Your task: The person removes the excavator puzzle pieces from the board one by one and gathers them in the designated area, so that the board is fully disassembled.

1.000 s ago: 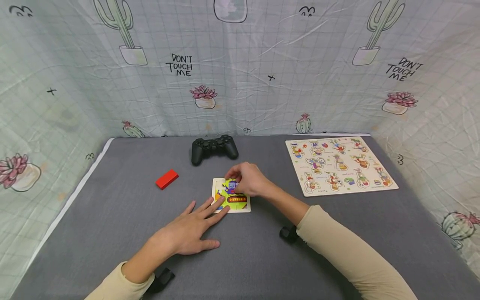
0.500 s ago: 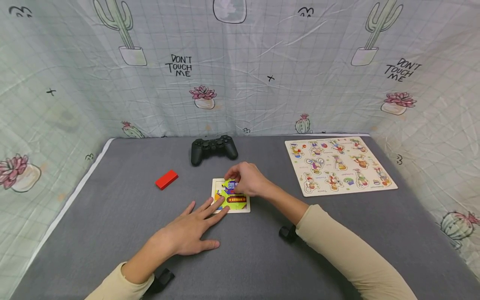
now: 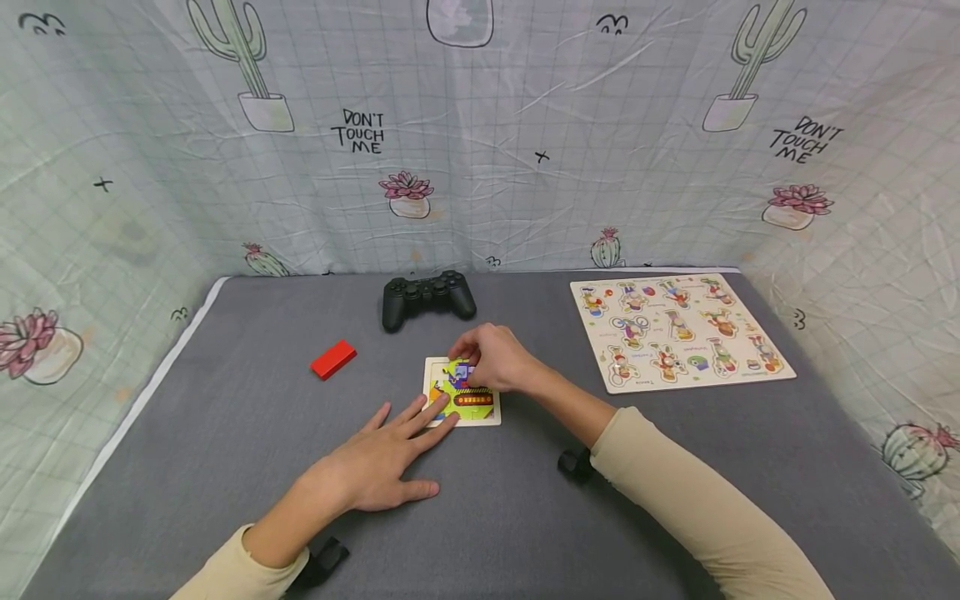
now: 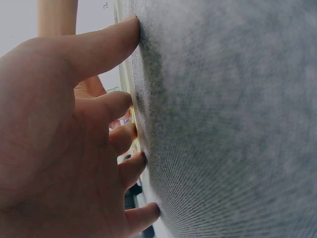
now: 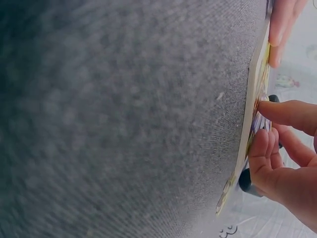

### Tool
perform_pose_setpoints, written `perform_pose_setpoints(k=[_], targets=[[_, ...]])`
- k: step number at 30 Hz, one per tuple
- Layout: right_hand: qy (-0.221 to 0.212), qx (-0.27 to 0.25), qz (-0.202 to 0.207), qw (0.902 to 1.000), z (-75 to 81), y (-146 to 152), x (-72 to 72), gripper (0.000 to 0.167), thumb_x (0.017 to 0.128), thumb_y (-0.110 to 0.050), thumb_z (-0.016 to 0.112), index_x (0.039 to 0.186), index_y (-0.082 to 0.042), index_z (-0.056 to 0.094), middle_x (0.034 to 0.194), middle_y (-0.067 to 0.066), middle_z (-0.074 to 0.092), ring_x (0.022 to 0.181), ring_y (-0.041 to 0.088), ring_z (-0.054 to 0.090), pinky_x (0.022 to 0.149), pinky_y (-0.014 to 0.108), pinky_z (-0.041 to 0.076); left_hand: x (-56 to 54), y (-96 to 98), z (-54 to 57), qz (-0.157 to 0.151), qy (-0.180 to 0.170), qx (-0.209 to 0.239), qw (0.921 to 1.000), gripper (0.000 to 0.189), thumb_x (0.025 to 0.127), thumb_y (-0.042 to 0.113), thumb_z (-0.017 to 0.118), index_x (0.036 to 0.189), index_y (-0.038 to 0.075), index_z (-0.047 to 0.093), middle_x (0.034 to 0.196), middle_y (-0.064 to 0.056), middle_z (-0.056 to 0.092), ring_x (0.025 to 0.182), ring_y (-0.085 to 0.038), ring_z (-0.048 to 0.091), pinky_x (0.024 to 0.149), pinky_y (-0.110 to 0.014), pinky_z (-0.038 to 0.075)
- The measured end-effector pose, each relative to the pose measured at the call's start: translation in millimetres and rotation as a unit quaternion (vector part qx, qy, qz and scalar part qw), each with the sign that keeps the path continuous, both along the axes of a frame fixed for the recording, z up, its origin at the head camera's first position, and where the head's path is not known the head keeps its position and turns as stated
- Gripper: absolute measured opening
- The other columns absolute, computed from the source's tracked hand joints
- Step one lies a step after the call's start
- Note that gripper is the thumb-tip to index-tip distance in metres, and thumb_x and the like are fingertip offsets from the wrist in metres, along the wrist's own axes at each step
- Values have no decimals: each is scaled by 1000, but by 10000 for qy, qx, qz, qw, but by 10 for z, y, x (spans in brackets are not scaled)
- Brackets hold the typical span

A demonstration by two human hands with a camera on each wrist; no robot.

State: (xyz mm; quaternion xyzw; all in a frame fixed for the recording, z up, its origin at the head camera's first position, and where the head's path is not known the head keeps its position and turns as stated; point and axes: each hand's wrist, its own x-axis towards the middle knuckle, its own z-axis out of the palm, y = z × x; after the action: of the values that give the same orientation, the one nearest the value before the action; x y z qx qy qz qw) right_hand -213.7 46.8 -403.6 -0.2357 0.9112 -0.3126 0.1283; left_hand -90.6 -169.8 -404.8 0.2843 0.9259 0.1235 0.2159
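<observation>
A small square jigsaw puzzle (image 3: 477,412) in a pale frame lies on the grey table, with a yellow-green, orange and purple picture. My left hand (image 3: 378,467) is spread flat, its fingertips resting on the puzzle's lower left part. In the left wrist view the left hand (image 4: 64,114) has its fingers apart along the table. Over the upper right of the puzzle, my right hand (image 3: 498,358) has bent fingers and pinches a purple and yellow-green puzzle piece (image 3: 458,372). From the right wrist, thumb and fingers of the right hand (image 5: 282,144) meet at that piece, which they partly hide.
Behind the puzzle lies a black game controller (image 3: 427,298). A red block (image 3: 333,359) is to the left. At the back right lies a large picture board (image 3: 678,333) with several cartoon figures. Printed cloth (image 3: 480,108) walls in the table's back and sides.
</observation>
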Motion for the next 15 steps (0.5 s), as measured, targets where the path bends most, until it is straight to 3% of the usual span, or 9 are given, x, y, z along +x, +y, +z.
perform_pose_setpoints(k=[15], targets=[[32, 1, -22, 10000, 21, -21, 5, 33, 77, 1, 86, 107, -10, 80, 97, 1, 74, 88, 13, 64, 80, 25, 55, 6, 2, 4, -9, 20, -7, 10000, 86, 97, 56, 67, 167, 29, 25, 177, 2, 10, 164, -27, 9, 127, -67, 10]])
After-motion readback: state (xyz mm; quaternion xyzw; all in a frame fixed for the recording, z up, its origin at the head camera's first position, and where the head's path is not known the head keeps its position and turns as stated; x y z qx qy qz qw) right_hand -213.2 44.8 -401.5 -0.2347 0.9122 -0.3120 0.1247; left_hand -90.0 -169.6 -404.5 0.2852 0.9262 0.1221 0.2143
